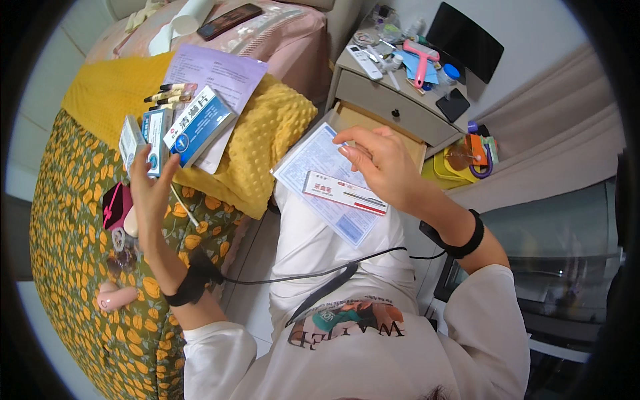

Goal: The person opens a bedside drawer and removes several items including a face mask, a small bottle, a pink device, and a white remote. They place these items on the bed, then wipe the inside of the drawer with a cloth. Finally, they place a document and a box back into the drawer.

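My left hand (151,193) is over the bed, with thumb and fingers on either side of the near end of a narrow blue and white medicine box (157,133). A smaller white box (131,141) leans at its left, and a larger blue and white medicine box (201,127) lies tilted at its right. Above my lap hovers my right hand (383,163), fingers curved and thumb apart, nothing in them. Just below it a slim white box (345,193) with red and black pen shapes rests on a blue-and-white printed sheet (313,160) across my thighs.
Several small tubes (175,95) and a lilac sheet (237,73) lie on a yellow blanket (280,120). A pink rounded object (117,297) sits on the patterned bedspread. At right, a nightstand drawer (347,117) stands pulled out. A black cable (320,273) crosses between my wrists.
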Motion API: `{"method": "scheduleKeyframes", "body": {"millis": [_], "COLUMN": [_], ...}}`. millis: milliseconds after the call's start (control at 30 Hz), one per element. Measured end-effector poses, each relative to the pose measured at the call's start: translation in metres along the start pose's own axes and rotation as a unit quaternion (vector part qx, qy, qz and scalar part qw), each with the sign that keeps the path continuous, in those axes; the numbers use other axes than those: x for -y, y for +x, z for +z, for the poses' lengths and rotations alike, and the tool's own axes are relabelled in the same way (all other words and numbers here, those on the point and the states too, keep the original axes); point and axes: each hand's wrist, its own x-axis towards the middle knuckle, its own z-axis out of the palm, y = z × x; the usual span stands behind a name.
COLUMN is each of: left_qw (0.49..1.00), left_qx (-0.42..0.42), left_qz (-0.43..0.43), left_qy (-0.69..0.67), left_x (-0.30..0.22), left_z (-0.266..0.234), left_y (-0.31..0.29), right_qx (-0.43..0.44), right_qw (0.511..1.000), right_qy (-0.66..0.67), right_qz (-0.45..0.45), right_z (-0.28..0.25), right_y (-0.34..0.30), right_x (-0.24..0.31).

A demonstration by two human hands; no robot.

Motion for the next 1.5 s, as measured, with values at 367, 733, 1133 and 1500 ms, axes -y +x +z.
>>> {"method": "scheduleKeyframes", "body": {"millis": [367,733,1133,1500], "left_qw": [0.982,0.890,0.862,0.788], "left_qx": [0.094,0.236,0.334,0.429], "left_qz": [0.038,0.390,0.380,0.439], "left_qy": [-0.156,0.011,0.024,0.050], "left_x": [-0.061,-0.141,-0.135,-0.145], "left_z": [0.024,0.112,0.108,0.112], "left_y": [-0.030,-0.108,-0.105,-0.132], "right_qx": [-0.047,-0.039,0.024,0.046], "right_qw": [0.986,0.967,0.954,0.958], "right_qy": [-0.009,0.046,0.193,0.205], "right_qz": [0.162,0.249,0.229,0.196], "right_z": [0.032,0.053,0.028,-0.049], "right_y": [-0.055,-0.064,-0.055,-0.041], "right_x": [-0.080,-0.118,-0.127,-0.131]}}
